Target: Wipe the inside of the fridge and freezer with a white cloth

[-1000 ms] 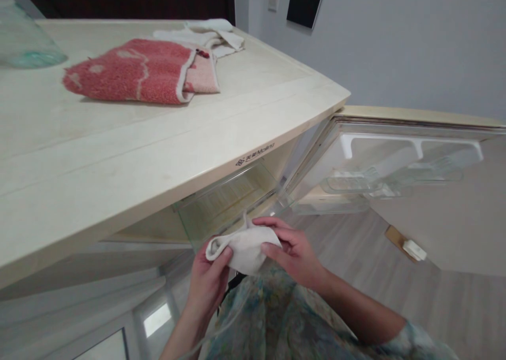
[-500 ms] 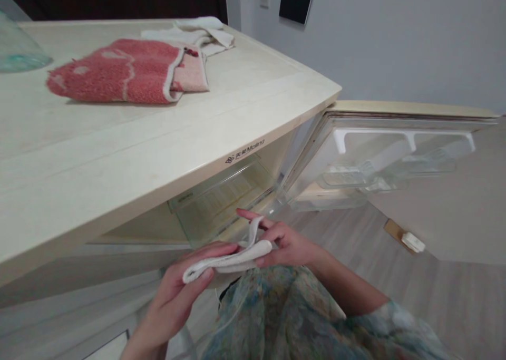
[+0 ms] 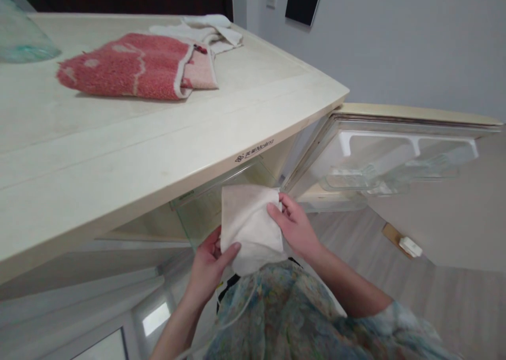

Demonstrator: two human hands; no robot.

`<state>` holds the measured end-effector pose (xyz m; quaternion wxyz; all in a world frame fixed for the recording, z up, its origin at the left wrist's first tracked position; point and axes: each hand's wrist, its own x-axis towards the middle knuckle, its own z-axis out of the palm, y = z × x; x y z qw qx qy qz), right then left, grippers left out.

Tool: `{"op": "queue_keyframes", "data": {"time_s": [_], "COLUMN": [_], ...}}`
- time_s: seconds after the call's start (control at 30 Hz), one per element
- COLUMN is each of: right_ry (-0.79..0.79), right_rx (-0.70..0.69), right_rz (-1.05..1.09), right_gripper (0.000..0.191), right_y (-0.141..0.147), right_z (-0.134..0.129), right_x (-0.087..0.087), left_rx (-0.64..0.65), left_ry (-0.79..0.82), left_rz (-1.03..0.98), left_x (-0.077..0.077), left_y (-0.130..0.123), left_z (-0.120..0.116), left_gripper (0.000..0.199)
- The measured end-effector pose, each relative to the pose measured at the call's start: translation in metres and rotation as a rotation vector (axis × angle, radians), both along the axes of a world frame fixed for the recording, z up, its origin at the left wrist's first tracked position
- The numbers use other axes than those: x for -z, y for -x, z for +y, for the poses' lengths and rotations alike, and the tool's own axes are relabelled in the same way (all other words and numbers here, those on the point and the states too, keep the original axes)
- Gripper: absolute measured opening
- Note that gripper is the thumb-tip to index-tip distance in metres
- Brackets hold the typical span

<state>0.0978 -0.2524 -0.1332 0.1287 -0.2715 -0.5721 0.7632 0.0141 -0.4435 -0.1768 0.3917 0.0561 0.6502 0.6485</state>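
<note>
Glassware, greenish and see-through [image 3: 29, 49], stands at the far left of the refrigerator top [image 3: 130, 144], partly out of view. Rightward, a folded red towel [image 3: 122, 67] lies toward the far edge, and a crumpled white rag [image 3: 223, 37] sits just behind its right end, closer to that edge. Below the front edge, before the open compartment with its clear shelf [image 3: 197, 212], the left hand [image 3: 207, 268] grips the lower left side of a white cloth [image 3: 253, 223], thumb on the upper face, fingers curled beneath. The right hand [image 3: 294, 225] pinches the cloth's upper right side between thumb and fingers. The cloth hangs fairly flat between them, lightly creased, its lower edge close to the patterned clothing [image 3: 276, 307]. At the far right, the door [image 3: 415, 112] stands open. The step in hand looks like opening out or rearranging the cloth; its next adjustment would call for one side kept pinched while the other grip shifts, with the creases eased out and the lower edge clear of the clothing.
</note>
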Motion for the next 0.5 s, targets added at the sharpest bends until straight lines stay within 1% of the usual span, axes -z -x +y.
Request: {"op": "queue_keyframes", "data": {"time_s": [0.03,0.07,0.1,0.13,0.17,0.2,0.23,0.27,0.3,0.33,0.37,0.4,0.43,0.5], "right_ry": [0.023,0.056,0.093,0.123,0.124,0.076,-0.028,-0.179,-0.353,-0.521,-0.654,-0.744,-0.797,-0.847], "right_rx": [0.006,-0.007,-0.046,-0.109,-0.192,-0.284,-0.378,-0.465,-0.539,-0.588,-0.619,-0.638,-0.643,-0.623], "right_rz": [-0.017,-0.031,-0.041,-0.048,-0.052,-0.06,-0.078,-0.106,-0.137,-0.16,-0.17,-0.167,-0.154,-0.141], "right_gripper": [0.061,0.077,0.093,0.105,0.112,0.115,0.112,0.104,0.087,0.065,0.041,0.022,0.014,0.018], "right_y": [0.0,-0.002,-0.005,-0.008,-0.012,-0.016,-0.02,-0.022,-0.022,-0.022,-0.02,-0.018,-0.015,-0.007], "right_z": [0.001,0.001,0.0,-0.002,-0.004,-0.006,-0.008,-0.009,-0.01,-0.01,-0.009,-0.007,-0.004,0.005], "right_x": [0.007,0.014,0.021,0.028,0.034,0.04,0.046,0.051,0.056,0.062,0.067,0.072,0.077,0.085], "left_rx": [-0.074,-0.13,-0.15,-0.144,-0.115,-0.07,-0.008,0.057,0.109,0.138,0.141,0.116,0.071,-0.029], "left_ry": [0.012,0.022,0.039,0.055,0.064,0.073,0.088,0.107,0.126,0.152,0.192,0.24,0.291,0.405], "left_rz": [0.007,0.026,0.053,0.088,0.126,0.16,0.185,0.2,0.211,0.227,0.255,0.297,0.343,0.416], "left_x": [-0.001,-0.002,-0.003,-0.004,-0.004,-0.004,-0.004,-0.003,-0.001,0.001,0.004,0.008,0.014,0.033], "left_y": [-0.003,-0.005,-0.007,-0.007,-0.006,-0.004,-0.002,0.001,0.005,0.009,0.013,0.017,0.02,0.022], "left_z": [0.002,0.003,0.002,0.0,-0.003,-0.007,-0.011,-0.016,-0.019,-0.023,-0.026,-0.03,-0.034,-0.045], "left_gripper": [0.091,0.104,0.111,0.113,0.112,0.11,0.107,0.105,0.102,0.097,0.091,0.085,0.08,0.069]}}
